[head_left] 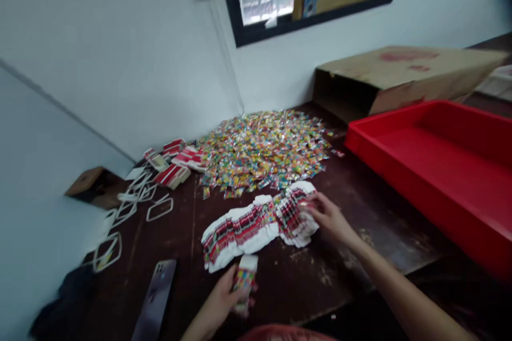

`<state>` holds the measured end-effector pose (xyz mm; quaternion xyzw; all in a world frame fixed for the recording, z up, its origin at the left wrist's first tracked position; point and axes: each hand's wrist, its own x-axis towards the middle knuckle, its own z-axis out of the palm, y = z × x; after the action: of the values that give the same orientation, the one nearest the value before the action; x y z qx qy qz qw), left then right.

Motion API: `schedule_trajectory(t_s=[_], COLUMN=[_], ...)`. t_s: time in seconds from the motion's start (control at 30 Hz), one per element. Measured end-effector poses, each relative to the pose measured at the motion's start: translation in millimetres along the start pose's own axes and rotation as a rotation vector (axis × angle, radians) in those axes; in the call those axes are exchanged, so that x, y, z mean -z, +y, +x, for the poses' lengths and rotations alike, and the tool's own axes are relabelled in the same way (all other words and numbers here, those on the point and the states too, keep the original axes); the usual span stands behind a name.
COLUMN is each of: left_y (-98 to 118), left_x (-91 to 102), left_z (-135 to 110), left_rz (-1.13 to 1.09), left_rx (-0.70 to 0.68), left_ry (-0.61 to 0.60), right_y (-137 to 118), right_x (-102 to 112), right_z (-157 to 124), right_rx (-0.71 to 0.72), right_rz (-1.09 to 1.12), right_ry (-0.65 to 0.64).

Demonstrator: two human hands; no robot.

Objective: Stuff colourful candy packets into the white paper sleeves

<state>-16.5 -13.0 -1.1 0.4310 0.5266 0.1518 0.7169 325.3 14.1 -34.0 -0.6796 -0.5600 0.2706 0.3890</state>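
Observation:
My left hand (229, 292) is closed around a small flat packet (245, 275) with a white end and a pattern of coloured squares. A long row of overlapping printed packets (242, 232), white at both edges with red and dark bands, lies fanned out in front of me. At the right end of that row is my right hand (328, 217), thumb and fingers drawn together in a pinch. Something small and pale seems to be at its fingertips, too blurred to name. Behind the row spreads a heap of small shiny multicoloured sachets (264, 149).
Red-and-white card stacks (174, 173) and white loop-shaped bands (160, 209) lie left of the heap, near a small open brown box (94, 186). A phone (155, 301) rests at the front left. A red tray (432, 170) and a cardboard box (400, 74) occupy the right.

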Motion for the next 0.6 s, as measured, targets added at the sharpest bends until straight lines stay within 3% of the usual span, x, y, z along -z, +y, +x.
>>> schedule_trajectory(t_s=[0.07,0.13,0.27,0.43,0.5,0.6], left_y=[2.0,3.0,1.6,2.1,2.0,0.8], left_x=[-19.7,-36.4,-53.1,-53.8,-53.0,-51.2], left_z=[12.2,24.6,33.7,29.7,29.4,29.9], left_rz=[-0.019,-0.041,-0.046,-0.054,-0.08,-0.189], left_rx=[-0.036,-0.074,-0.122,-0.171,-0.167,-0.091], left_ry=[-0.049,-0.078,-0.071,-0.075,-0.044,-0.015], right_y=[-30.3,-54.7,-75.5,-83.0,-83.3,-77.6], right_x=[-28.1,-43.6,-45.0,-49.3,-56.7,-69.9], right_z=[-27.3,-40.1,-30.8,-38.2,-51.1,-68.2], right_rx=[0.097,0.154,0.177,0.467,0.422,0.121], right_rz=[0.174,0.278,0.216,0.024,0.075,0.384], right_ry=[-0.284,-0.429,-0.38,-0.446,-0.402,-0.303])
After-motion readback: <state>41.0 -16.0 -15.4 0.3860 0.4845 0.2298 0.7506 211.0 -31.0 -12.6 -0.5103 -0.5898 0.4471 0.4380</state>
